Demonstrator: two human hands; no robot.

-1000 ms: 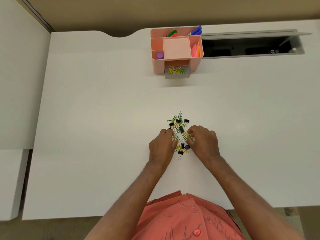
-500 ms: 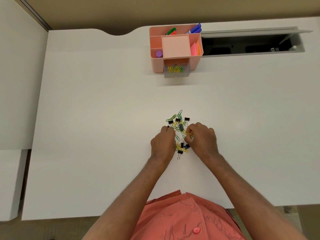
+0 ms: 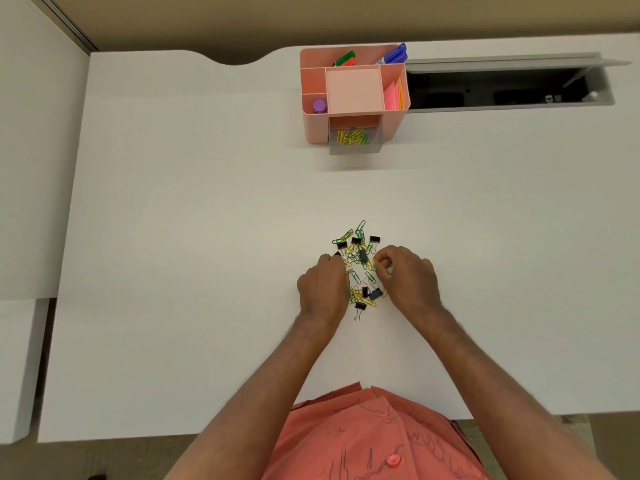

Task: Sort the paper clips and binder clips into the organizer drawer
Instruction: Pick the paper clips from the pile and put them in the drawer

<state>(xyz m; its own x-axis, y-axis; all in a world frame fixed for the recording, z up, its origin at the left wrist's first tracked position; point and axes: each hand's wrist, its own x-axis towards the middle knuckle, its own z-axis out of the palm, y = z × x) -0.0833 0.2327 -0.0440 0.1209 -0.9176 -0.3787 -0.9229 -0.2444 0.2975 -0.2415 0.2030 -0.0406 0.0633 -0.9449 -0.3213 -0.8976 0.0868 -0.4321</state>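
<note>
A pile of green and yellow paper clips [image 3: 358,263] mixed with black binder clips [image 3: 356,241] lies on the white desk [image 3: 190,237]. My left hand [image 3: 323,289] rests at the pile's left edge, its fingertips pinching a black binder clip. My right hand [image 3: 407,277] is at the pile's right edge, thumb and forefinger pinched on a yellow paper clip [image 3: 376,262]. A pink organizer [image 3: 313,126] stands at the far side; its clear drawer [image 3: 334,148] is pulled open and holds several yellow and green paper clips.
The organizer's top compartments hold markers [image 3: 394,57], pink sticky notes [image 3: 393,95] and a purple cap [image 3: 319,105]. An open cable slot [image 3: 502,91] runs along the desk's back right. White panels flank the desk at left.
My right hand has shifted slightly left and up over the pile, with its fingers closed on a yellow clip. My left hand has barely moved.
</note>
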